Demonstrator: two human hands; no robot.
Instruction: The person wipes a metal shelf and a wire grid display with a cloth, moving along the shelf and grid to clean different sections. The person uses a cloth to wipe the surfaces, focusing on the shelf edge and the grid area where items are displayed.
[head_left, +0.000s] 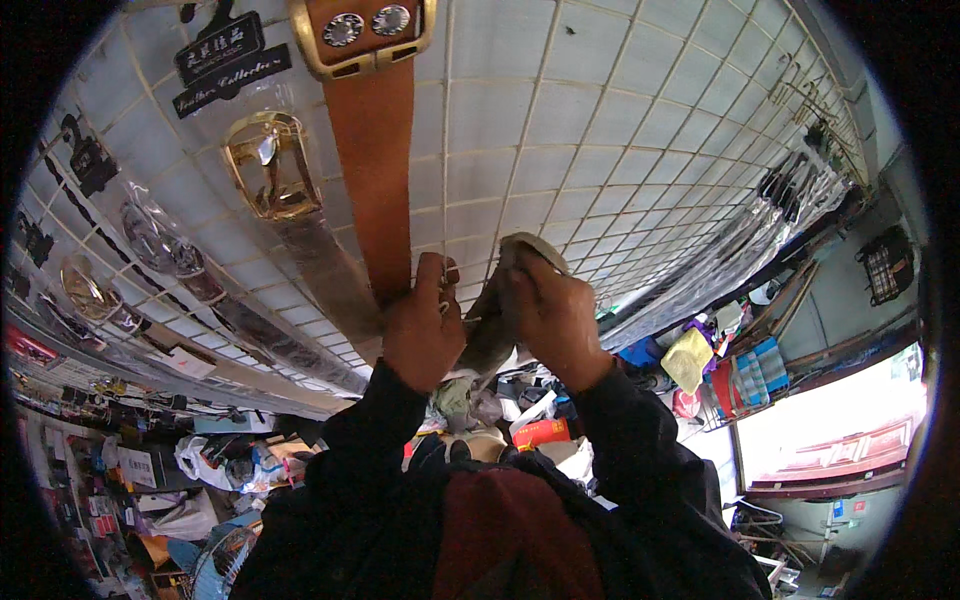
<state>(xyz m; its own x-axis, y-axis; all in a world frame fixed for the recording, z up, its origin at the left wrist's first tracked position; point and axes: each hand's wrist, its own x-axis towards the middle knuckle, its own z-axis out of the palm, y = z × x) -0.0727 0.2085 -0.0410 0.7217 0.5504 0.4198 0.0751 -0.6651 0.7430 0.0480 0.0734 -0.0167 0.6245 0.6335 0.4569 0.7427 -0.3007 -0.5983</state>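
Observation:
Against a white wire grid panel (600, 112), my right hand (559, 319) is closed on a folded grey-brown strip (491, 334). The strip's rounded upper end rises above the fingers and its lower part hangs down between my hands; whether it is a belt, I cannot tell. My left hand (424, 330) is curled at the grid, with small bent metal wire pieces at its fingertips. Whether it grips them is unclear. Directly above it hangs a wide tan leather belt (373, 165) with a large gold-coloured buckle (304, 34). Its lower end disappears behind my left hand.
Packaged belts with buckles (274, 165) hang at left. Plastic-sleeved goods (697, 247) hang at right, below metal hooks (802, 94). Mixed items (540, 431) crowd the area below my hands. A wire-guarded fan (225, 559) stands lower left; a bright doorway (832, 420) opens right.

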